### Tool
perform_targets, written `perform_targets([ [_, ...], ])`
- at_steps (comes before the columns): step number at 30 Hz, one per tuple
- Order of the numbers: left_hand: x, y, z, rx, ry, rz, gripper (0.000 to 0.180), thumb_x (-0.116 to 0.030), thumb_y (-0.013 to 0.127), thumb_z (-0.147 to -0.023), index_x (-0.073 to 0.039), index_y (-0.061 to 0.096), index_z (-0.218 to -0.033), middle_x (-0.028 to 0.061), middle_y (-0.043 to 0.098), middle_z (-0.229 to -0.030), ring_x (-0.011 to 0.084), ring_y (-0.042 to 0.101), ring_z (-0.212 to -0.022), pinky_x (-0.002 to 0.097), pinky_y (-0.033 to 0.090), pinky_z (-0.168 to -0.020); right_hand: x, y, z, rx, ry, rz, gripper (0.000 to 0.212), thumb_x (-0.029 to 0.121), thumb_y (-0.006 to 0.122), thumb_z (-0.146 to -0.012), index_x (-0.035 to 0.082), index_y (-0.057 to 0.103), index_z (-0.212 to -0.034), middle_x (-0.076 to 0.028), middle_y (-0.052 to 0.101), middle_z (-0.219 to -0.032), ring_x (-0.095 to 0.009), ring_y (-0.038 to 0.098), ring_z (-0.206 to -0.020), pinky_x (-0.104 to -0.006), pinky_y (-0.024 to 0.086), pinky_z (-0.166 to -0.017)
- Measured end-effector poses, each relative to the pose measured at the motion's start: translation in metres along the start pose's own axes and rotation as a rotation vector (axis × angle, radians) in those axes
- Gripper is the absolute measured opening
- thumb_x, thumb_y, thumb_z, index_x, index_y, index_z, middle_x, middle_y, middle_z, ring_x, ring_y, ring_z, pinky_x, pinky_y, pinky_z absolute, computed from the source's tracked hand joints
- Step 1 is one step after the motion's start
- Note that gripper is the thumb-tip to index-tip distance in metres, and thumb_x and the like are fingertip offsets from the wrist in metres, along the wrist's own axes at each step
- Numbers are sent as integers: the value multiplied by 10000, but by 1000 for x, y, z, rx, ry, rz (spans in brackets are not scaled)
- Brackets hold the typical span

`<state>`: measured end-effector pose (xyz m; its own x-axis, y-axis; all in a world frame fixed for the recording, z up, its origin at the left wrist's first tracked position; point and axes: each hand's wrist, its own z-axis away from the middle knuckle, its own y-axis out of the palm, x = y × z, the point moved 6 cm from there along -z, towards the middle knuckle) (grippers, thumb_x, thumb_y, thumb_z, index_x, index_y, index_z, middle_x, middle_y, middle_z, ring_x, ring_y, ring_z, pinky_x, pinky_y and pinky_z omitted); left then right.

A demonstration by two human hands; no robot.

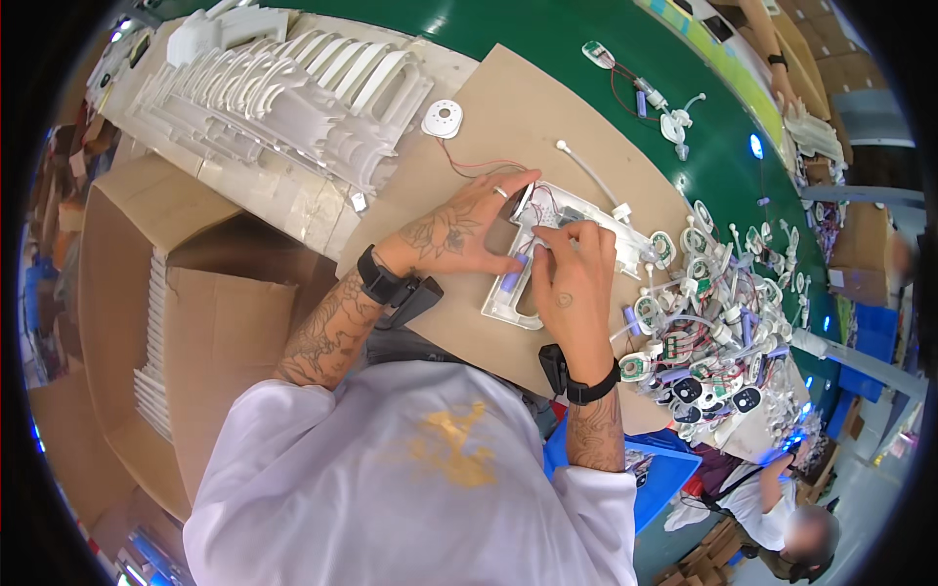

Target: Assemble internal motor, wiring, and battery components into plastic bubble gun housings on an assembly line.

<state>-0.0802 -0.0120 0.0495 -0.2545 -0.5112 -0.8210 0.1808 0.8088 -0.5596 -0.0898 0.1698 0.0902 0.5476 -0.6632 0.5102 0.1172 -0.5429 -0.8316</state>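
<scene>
A white plastic housing (498, 305) lies on the brown cardboard sheet in front of me, its hollow side up. Inside it sit a purple cylindrical battery (512, 276) and thin red wires. My left hand (457, 232) grips the housing's left side, thumb by the battery and index finger stretched along the far end. Over the housing's middle, my right hand (578, 283) bends its fingers into the cavity in a pinch; what they hold there is hidden. Red wires run from the housing to a round white part (443, 118) with small holes. Beyond the housing lies a white tube (584, 168).
Rows of white plastic shells (283, 107) stand at the far left. A heap of wired parts (723, 313) covers the right side. An open cardboard box (210, 342) is at left, a blue bin (664, 479) near my right elbow. Other people work at the right.
</scene>
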Motion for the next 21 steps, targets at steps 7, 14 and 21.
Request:
perform_targets([
  [7, 7, 7, -2, -30, 5, 37, 1138, -296, 931, -811, -84, 335, -1757, 221, 472, -1695, 425, 397, -1613, 516, 335, -1356, -6, 11, -16, 64, 39, 42, 137, 42, 794, -893, 10, 821, -1024, -131, 673, -1062, -363, 593, -1090, -486, 490, -964],
  [14, 17, 1, 0, -34, 28, 96, 1146, -314, 942, -826, -75, 326, -1762, 220, 455, -1714, 425, 387, -1620, 500, 316, -1370, 1, 16, -31, 130, -21, 90, 103, 52, 794, -900, 9, 814, -992, -144, 692, -989, -385, 624, -1032, -496, 508, -931],
  [21, 4, 0, -7, -31, 58, 82, 1052, -353, 945, -838, 18, 413, -1666, 270, 514, -1629, 447, 474, -1542, 516, 350, -1332, 14, 10, -151, 97, -189, -292, 214, 120, 761, -953, 20, 810, -1135, -213, 743, -1046, -470, 693, -1026, -553, 561, -905],
])
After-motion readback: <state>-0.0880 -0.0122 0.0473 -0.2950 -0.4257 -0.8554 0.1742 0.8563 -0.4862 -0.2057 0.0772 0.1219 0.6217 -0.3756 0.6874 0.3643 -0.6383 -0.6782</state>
